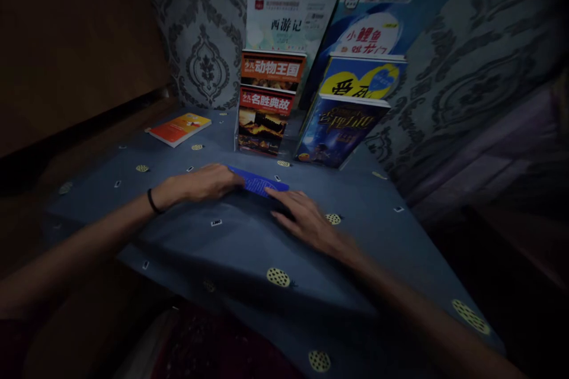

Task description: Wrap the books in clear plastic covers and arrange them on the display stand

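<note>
A thin blue book (262, 183) with pale print stands or leans at a low angle near the middle of the table; most of it is hidden by my hands and shadow. My left hand (212, 182), with a dark band on its wrist, is closed on the book's left end. My right hand (306, 218) is at the right end, a fingertip touching the blue surface and the thumb held apart below. Beyond it stand a red-titled book (264, 121) and a dark blue book (340, 133), both upright in tiered rows.
An orange book (180, 129) lies flat at the back left. Taller books, among them a white one (288, 21) and a teal one (377, 18), rise behind the front rows against patterned wallpaper (207, 65). A blue cloth with pineapples (368, 254) covers the table.
</note>
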The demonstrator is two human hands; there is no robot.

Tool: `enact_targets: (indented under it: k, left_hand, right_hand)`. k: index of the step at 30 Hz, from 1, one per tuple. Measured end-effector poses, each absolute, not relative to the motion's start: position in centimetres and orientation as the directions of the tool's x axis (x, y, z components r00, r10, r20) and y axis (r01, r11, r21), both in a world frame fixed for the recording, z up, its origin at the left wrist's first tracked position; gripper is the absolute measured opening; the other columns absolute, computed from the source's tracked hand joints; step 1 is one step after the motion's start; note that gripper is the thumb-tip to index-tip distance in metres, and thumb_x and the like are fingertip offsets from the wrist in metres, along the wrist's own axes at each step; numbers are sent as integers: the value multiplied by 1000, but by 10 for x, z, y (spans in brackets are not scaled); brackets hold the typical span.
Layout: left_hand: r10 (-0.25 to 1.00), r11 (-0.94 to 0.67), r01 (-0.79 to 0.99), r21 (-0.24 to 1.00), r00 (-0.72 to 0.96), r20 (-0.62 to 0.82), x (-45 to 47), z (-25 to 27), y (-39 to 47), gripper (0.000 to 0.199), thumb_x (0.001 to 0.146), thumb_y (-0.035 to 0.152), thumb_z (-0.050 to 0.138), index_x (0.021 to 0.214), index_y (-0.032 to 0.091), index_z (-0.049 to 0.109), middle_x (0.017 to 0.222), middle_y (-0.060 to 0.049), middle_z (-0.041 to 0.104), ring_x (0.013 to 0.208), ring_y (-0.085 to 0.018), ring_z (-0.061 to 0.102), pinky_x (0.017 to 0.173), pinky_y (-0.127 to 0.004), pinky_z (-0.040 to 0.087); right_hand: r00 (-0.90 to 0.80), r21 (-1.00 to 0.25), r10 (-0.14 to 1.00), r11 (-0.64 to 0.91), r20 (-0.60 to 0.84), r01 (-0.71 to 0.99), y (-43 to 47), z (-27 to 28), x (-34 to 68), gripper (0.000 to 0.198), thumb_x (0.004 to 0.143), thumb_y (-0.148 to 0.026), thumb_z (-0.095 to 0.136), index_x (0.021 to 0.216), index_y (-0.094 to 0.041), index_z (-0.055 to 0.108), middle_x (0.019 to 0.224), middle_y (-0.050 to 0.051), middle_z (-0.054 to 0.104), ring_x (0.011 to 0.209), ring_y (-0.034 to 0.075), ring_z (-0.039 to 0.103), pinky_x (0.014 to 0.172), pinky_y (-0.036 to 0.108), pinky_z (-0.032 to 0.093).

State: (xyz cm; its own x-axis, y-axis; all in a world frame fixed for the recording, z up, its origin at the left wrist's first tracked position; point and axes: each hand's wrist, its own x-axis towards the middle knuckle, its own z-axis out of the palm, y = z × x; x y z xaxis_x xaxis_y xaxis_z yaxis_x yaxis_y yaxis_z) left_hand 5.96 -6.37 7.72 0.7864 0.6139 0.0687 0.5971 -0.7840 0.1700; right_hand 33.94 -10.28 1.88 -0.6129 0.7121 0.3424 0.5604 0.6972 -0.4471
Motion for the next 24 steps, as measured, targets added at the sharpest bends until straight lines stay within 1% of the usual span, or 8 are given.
enact_targets:
  k: [2,5,8,11,14,17,19,24]
  left_hand:
    - [624,-769,581,267,772,116,58,98,-60,23,97,25,49,107,22,70,87,-2,73,75,-14,63,71,-25,45]
    - [653,-745,565,354,726,215,63,129,-53,24,97,32,52,104,18,70,84,-1,71,72,-14,62,68,-24,44]
    - [689,-724,638,261,670,275,68,134,-40,24,95,34,56,108,18,70,85,-2,71,73,-15,62,68,-25,42]
    - [743,-667,730,148,638,202,67,107,-26,26,97,33,54,114,19,68,89,-4,72,79,-18,64,71,-27,44]
    - [749,-662,740,121,644,159,65,69,-20,26,100,27,48,118,17,64,111,-9,69,100,-21,64,85,-32,48]
    - [730,-679,728,99,654,198,72,44,-26,30,103,26,42,123,15,60,118,-12,62,109,-24,58,96,-39,49]
    - [711,-699,711,77,678,188,85,36,-33,32,104,26,38,125,15,59,112,-11,61,105,-24,56,94,-41,50]
    - [656,-747,665,-12,739,154,114,21,-42,32,105,22,34,122,15,60,111,-12,58,101,-24,52,89,-40,49]
  right_hand:
    - [-425,-624,784,619,453,476,-98,26,339,40,96,-31,54,136,-26,59,125,9,71,112,27,68,99,51,54]
    - [-185,-863,887,456,422,216,-89,41,335,36,91,-41,63,125,-26,62,110,5,76,96,24,73,88,45,60]
    - [-148,-957,947,291,285,16,-79,42,333,47,84,-47,70,124,-27,56,93,2,76,83,23,73,81,44,61]
    - [-145,-977,974,188,173,99,-68,22,340,64,82,-48,69,137,-25,44,90,3,74,79,24,71,76,46,60]
    - [-82,-843,959,278,272,459,-63,0,353,74,81,-43,68,146,-22,38,101,7,69,89,29,68,84,54,57]
    - [-152,-560,885,402,440,725,-65,-7,358,53,88,-37,62,138,-21,51,120,14,60,111,34,59,97,58,50]
    - [-278,-422,837,491,471,762,-69,-4,351,34,96,-31,51,127,-21,61,124,15,57,116,33,56,99,55,49]
    - [-487,-256,795,587,361,768,-72,-1,317,35,101,-18,40,127,-14,62,118,17,60,107,29,54,91,46,52]
